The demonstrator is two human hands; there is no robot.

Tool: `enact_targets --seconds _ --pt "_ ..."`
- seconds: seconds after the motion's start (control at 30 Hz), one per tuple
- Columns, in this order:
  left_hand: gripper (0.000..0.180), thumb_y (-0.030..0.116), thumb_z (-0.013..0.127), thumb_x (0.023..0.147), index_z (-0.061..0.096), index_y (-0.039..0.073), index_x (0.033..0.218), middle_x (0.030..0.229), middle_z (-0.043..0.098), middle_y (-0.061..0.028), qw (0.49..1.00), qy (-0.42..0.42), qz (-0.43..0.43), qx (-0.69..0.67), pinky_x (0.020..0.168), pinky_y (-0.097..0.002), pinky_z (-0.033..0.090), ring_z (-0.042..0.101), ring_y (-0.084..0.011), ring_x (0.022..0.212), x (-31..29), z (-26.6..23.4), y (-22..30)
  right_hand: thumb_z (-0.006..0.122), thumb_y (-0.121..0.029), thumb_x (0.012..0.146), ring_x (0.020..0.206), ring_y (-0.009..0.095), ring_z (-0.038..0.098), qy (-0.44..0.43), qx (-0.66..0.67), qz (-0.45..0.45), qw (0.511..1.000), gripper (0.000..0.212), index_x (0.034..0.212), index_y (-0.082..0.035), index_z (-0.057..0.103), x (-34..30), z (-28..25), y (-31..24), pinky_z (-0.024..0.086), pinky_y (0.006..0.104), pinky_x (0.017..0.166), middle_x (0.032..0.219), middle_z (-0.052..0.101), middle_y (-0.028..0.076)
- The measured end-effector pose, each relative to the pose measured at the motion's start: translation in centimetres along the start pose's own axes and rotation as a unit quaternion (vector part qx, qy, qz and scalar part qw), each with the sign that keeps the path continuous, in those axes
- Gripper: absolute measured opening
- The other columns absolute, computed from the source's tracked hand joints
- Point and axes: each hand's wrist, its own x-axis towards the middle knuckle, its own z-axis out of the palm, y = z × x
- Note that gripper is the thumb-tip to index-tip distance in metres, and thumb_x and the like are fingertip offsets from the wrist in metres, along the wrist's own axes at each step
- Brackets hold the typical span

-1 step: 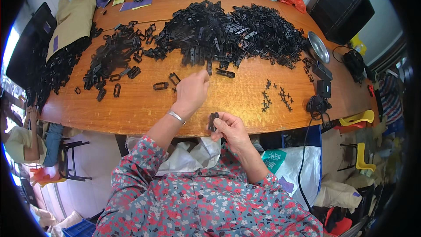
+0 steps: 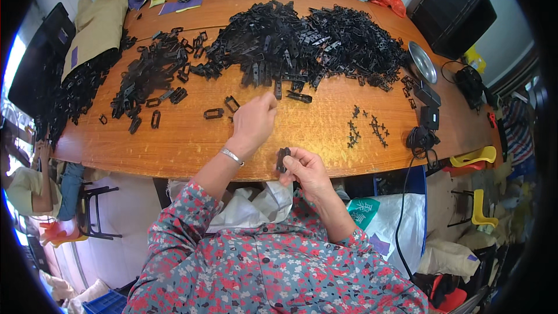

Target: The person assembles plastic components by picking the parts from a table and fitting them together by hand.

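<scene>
My right hand (image 2: 307, 172) is closed on a small black plastic part (image 2: 283, 160), pinched between thumb and fingers just above the table's near edge. Farther out over the wooden table, my left hand (image 2: 254, 121), with a silver bracelet at its wrist, has its fingers curled down. Its fingertips are mostly hidden, so I cannot make out what they grip. Just beyond them lies a flat black piece (image 2: 278, 89), and to its right a black clip-like part (image 2: 299, 97). Oblong black frames (image 2: 213, 114) lie loose to the left of that hand.
A large heap of black plastic parts (image 2: 349, 46) spreads across the table's far middle, with a smaller pile (image 2: 148, 70) to its left. Small black cross-shaped pieces (image 2: 381, 131) lie at right. Beyond them are a metal bowl (image 2: 422, 62) and a cable (image 2: 401, 215). Another person (image 2: 35, 192) sits at far left.
</scene>
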Motion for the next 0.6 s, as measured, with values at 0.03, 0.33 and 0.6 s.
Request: enact_targets --seconds 0.03,0.33,0.6 --pt "0.020 0.022 0.070 0.098 0.063 0.004 0.106 0.091 0.072 -0.0139 1.000 -0.001 -0.004 0.001 0.072 -0.0438 0.056 0.072 -0.0309 0.080 -0.6 0.2 -0.7 0.070 -0.018 0.102 0.073 0.014 0.071 0.012 -0.011 -0.014 1.000 0.032 0.128 0.001 0.065 0.1 0.2 0.1 0.059 0.0258 0.066 0.101 0.075 0.010" --pt "0.038 0.007 0.072 0.099 0.059 0.006 0.134 0.108 0.070 -0.0017 0.800 -0.107 -0.138 -0.574 0.072 -0.0219 0.054 0.066 -0.0078 0.090 -5.8 -4.9 -0.9 0.076 -0.007 0.096 0.075 0.010 0.070 0.055 -0.170 -0.120 0.977 0.027 0.121 0.004 0.069 2.5 1.0 -2.6 0.057 0.0250 0.065 0.094 0.074 0.005" --pt "0.037 0.003 0.068 0.100 0.058 0.002 0.136 0.112 0.068 -0.0032 0.799 -0.080 -0.103 -0.587 0.084 -0.0242 0.056 0.066 -0.0088 0.101 -7.8 -5.8 0.8 0.083 -0.005 0.089 0.072 0.009 0.068 0.043 -0.358 -0.151 0.920 0.032 0.116 0.004 0.069 2.4 3.5 -3.1 0.054 0.0258 0.063 0.093 0.074 0.007"
